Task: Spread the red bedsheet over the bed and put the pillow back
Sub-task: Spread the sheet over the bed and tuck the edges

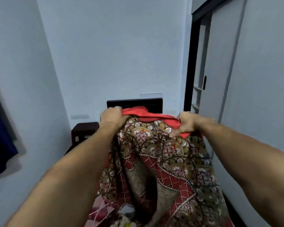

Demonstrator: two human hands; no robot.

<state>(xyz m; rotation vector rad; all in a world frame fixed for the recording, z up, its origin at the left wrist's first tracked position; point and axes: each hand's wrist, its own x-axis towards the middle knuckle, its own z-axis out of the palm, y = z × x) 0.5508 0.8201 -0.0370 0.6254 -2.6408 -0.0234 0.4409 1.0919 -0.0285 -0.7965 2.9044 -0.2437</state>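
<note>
Over the bed [98, 212], at full arm's reach, holds the red bedsheet [156, 149] up by its bunched top edge. Clenches the left hand [112, 117] into a tight grip, fingers curled round the plain red border. Pinches the same border with the right hand [186, 123], grip closed on the cloth, one finger pointing down across the pattern. Leaves a short, sagging span of red edge between the two grips. Hangs from there in heavy folds toward the camera, patterned side up, long axis running from the dark headboard [134, 103] to the near end. Sits hemmed in sideways: dark bedside stand [84, 131] close on the left, pale wardrobe door [223, 71] close on the right, open room above against the pale blue wall [113, 46].
</note>
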